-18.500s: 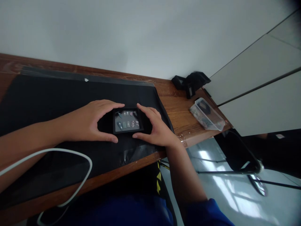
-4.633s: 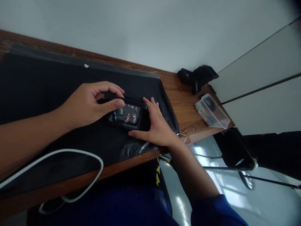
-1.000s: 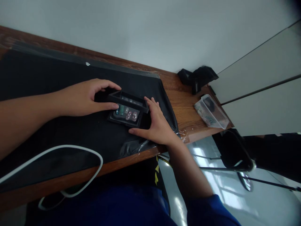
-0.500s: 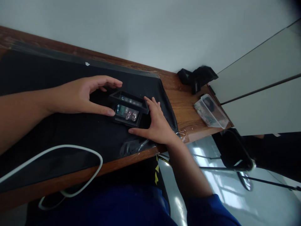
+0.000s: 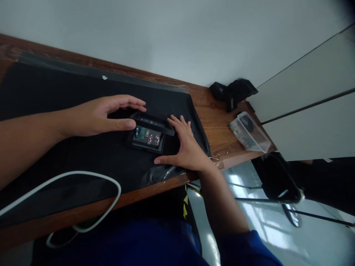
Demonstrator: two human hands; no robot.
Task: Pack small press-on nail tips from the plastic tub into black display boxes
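Note:
A small black case (image 5: 146, 147) lies on the dark mat and holds several decorated press-on nails (image 5: 149, 138), some green, some glittery. Its black-framed lid (image 5: 163, 128) is tilted above the case's far half. My left hand (image 5: 102, 114) is at the lid's left end, thumb in front and fingers stretched out behind, apparently touching it. At the lid's right corner rest the fingertips of my right hand (image 5: 185, 146); its fingers are extended and its thumb is spread away toward the table's front edge. Whether either hand bears the lid's weight is unclear.
A black mat (image 5: 69, 155) covers the wooden table (image 5: 213, 122). A white cable (image 5: 80, 172) loops over the front left edge. On the right stand a clear plastic box (image 5: 249, 133) and black objects (image 5: 233, 92) by the wall.
My left fingers have come down closer to the lid's back edge. The lid now tilts more steeply, and the case sits slightly lower and further left. My right hand has barely moved.

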